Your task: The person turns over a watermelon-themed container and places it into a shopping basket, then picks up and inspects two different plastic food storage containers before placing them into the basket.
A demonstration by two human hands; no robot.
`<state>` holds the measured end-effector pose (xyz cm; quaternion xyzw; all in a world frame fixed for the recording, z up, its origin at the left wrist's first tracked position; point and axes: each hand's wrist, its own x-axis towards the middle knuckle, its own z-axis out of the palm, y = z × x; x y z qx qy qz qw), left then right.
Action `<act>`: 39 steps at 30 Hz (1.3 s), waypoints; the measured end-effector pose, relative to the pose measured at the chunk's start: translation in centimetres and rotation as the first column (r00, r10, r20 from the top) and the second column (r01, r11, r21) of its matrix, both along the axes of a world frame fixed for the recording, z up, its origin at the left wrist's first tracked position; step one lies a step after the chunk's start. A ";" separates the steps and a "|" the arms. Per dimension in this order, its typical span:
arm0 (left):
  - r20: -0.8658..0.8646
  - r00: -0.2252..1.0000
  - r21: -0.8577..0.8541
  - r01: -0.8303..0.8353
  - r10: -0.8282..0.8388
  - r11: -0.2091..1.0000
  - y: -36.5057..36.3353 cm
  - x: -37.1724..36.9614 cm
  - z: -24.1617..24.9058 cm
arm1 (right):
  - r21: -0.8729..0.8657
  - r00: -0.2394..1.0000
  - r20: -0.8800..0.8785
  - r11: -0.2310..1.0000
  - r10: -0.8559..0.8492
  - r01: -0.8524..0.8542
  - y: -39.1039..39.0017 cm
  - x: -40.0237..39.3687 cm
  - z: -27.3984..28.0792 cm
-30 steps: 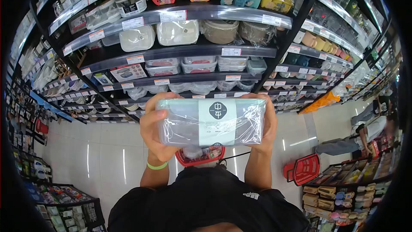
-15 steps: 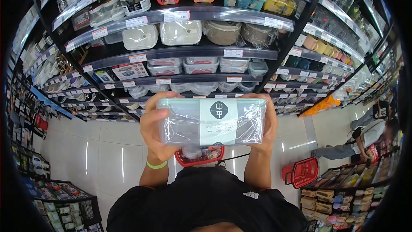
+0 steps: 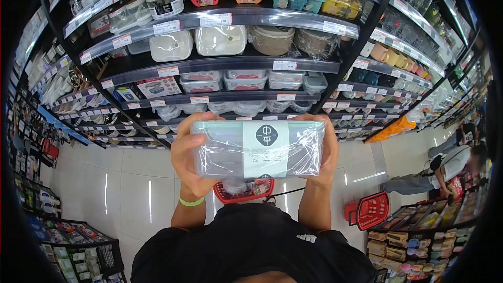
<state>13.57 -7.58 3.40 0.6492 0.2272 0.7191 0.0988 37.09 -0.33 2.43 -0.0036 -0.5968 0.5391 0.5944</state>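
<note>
A clear plastic box (image 3: 222,152) with a pale green lid and a white paper band is held up in front of my chest, its long side facing me. My left hand (image 3: 187,152) grips its left end, fingers wrapped round the corner and thumb on the front. The right end sits in my right hand (image 3: 329,152), whose fingers are partly hidden behind the box. Below and behind the box, a red basket (image 3: 243,197) with packaged items in it shows on the floor.
Shelves (image 3: 220,64) with food containers and price tags fill the area ahead. At the right, a person (image 3: 451,167) leans over goods near another red basket (image 3: 373,210). Racks of packaged goods (image 3: 403,246) stand at the lower right, with more at the lower left.
The box has tilted very slightly in my hands, and the reflections on its wrap differ. Both hands keep their hold, and the surroundings look nearly the same.
</note>
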 end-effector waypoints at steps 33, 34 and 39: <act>-0.249 0.927 0.066 -0.272 0.280 0.960 3.0 0.9 -2.9 | -0.550 0.987 -0.053 0.829 -0.153 0.099 0.0 -1.0 -2.6; -0.251 0.927 0.059 -0.272 0.278 0.960 2.9 1.0 -3.0 | -0.616 0.992 -0.103 0.788 -0.074 -0.005 0.0 -0.8 -3.0; -0.314 0.900 0.049 -0.303 0.303 0.952 2.4 0.9 -4.9 | -0.742 0.998 -0.062 0.668 0.018 -0.058 -0.2 -0.1 -2.8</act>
